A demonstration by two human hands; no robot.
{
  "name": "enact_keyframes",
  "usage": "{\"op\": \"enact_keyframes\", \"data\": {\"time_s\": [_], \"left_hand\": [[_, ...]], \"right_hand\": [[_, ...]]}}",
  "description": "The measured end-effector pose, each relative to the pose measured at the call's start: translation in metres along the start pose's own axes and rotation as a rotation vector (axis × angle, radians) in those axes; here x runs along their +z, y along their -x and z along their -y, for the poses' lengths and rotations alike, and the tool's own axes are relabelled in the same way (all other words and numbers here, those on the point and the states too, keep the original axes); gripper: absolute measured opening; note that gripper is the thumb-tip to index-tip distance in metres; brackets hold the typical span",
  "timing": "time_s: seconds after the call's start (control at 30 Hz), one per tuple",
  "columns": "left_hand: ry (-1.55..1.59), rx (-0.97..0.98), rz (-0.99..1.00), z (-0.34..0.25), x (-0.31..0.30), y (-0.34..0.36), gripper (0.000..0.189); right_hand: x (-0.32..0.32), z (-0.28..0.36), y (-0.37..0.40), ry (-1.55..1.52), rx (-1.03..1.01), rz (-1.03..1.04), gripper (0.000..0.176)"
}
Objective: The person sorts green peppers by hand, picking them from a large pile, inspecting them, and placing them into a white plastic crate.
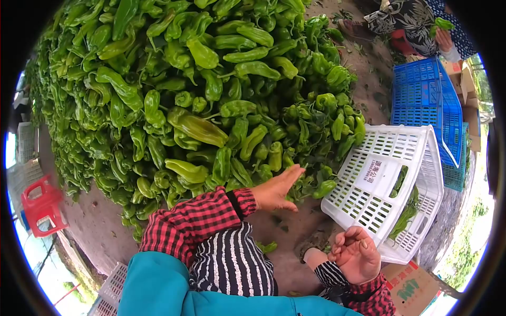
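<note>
A large heap of green peppers [205, 124] fills the upper left and middle of the head view. My left hand [276, 188] is at the heap's near edge, thumb and fingers apart, with nothing visible in it. My right hand [358, 255] is turned palm up near the white plastic crate [363, 171]. Its fingers are loosely curled and the visible palm holds nothing. The crate stands tilted on the right, against the heap. Through its opening some green peppers [406, 213] show; the rest of its inside is hidden.
A blue crate [421, 92] stands behind the white one. Beyond it, another person's hand [444, 39] holds a green pepper. A red plastic stool [43, 205] is at far left. A cardboard box [408, 287] lies lower right; a pale crate [113, 287] sits lower left.
</note>
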State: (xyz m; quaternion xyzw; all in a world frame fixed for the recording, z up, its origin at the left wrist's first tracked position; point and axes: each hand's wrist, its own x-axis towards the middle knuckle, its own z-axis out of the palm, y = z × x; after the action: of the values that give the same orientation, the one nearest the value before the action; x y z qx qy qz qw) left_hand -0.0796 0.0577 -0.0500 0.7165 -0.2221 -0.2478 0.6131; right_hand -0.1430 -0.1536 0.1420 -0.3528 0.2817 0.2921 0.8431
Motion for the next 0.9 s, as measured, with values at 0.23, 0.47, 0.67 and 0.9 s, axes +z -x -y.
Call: {"op": "enact_keyframes", "data": {"time_s": [0.23, 0.47, 0.67, 0.9], "left_hand": [[-1.027, -0.204, -0.560, 0.011, -0.095, 0.049, 0.040], [-1.242, -0.339, -0.423, 0.038, -0.143, 0.060, 0.052], [-0.341, 0.171, -0.254, -0.047, -0.082, 0.027, 0.057], [1.147, -0.204, 0.244, -0.098, -0.023, -0.003, 0.043]], "right_hand": [[-0.020, -0.027, -0.003, -0.108, 0.062, -0.054, 0.028], [-0.026, -0.038, -0.008, -0.067, 0.141, -0.095, 0.024], [-0.025, -0.046, -0.020, 0.111, 0.146, -0.164, 0.048], [0.006, -0.038, -0.027, 0.399, -0.049, -0.067, 0.075]]}}
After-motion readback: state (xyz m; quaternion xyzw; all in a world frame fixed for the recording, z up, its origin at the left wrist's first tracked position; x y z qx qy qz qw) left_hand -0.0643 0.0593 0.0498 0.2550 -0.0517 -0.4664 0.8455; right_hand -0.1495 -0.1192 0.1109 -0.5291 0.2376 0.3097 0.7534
